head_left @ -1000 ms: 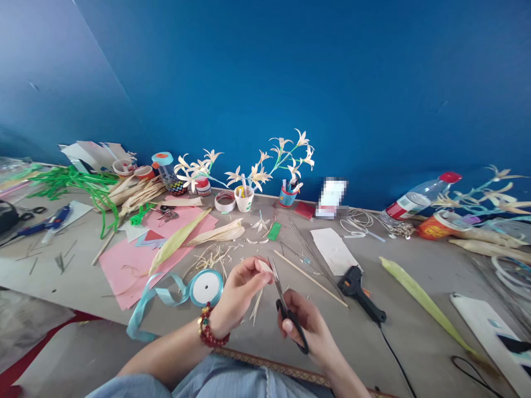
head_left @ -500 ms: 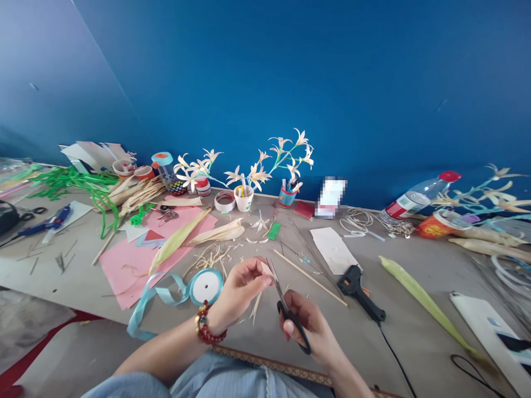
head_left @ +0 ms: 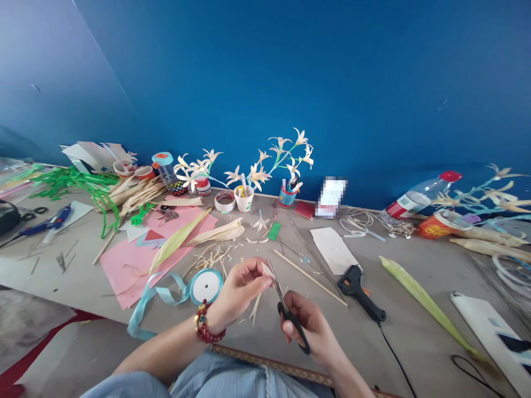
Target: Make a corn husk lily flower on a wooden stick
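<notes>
We see a craft workspace: the grey desk point(head_left: 431, 348) carries a black plastic glue gun point(head_left: 353, 284) at four o'clock, a round blue-ribbon spool point(head_left: 206, 279) at seven, pink paper sheets point(head_left: 133, 287) at eight.

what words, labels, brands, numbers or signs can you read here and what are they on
None can be read with certainty.
Bottle: red and white label, print too small.
Orange cup: yellow marking, too blurred.
White cup: green mark, too small to make out.
Red and white jar: any print too small.
Upright screen: pixelated.
Scissors in the right hand: no readable lettering.
</notes>
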Demonstrator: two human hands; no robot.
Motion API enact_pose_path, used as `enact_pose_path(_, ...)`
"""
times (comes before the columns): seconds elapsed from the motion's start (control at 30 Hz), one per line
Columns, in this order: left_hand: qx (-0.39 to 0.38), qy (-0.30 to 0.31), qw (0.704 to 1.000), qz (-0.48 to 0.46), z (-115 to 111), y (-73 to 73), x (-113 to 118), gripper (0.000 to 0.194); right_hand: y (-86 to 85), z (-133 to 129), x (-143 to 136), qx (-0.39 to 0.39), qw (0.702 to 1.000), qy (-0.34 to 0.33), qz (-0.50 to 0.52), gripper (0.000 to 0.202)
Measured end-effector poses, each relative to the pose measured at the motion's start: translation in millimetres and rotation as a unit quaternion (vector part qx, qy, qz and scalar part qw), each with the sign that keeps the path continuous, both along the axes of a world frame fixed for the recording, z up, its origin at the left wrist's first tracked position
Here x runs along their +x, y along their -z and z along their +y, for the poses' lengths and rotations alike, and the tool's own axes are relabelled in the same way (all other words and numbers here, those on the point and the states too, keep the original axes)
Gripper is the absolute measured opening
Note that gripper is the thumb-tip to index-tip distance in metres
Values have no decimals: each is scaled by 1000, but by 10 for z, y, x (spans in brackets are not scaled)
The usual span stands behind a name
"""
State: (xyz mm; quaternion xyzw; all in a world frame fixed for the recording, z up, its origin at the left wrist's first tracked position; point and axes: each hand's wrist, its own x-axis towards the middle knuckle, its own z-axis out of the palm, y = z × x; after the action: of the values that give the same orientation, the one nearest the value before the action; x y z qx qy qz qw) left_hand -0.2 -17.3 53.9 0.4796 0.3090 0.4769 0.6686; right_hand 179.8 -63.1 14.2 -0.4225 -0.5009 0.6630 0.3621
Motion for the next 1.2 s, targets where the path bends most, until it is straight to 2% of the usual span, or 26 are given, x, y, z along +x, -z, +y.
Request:
enact_pose_path(0.37, 17, 11, 1000, 10, 18, -1, -27, 21, 8, 24, -17, -11, 1000, 8, 4, 63)
enact_pose_path(0.63, 68, 58, 990, 105, 81, -12, -137, 19, 31, 14, 41, -16, 1000, -8, 10, 62)
enact_pose_path(0.77, 134, 67, 965, 216, 109, -103, -194, 17, 53, 31, 88, -13, 1000, -19, 0, 62)
enact_pose_path(0.87, 150, 75, 951, 260, 127, -174, -218, 15, 69, 45, 112, -11, 1000, -25, -10, 61)
enact_pose_path(1.03, 157, 89, 942, 283, 146, -214, -225, 14, 46, 48, 110, -18, 1000, -18, -13, 62)
enact_pose_path(1.2, 156, 94, 945, 271, 145, -203, -215, 16, 34, 41, 100, -12, 1000, -21, -6, 62)
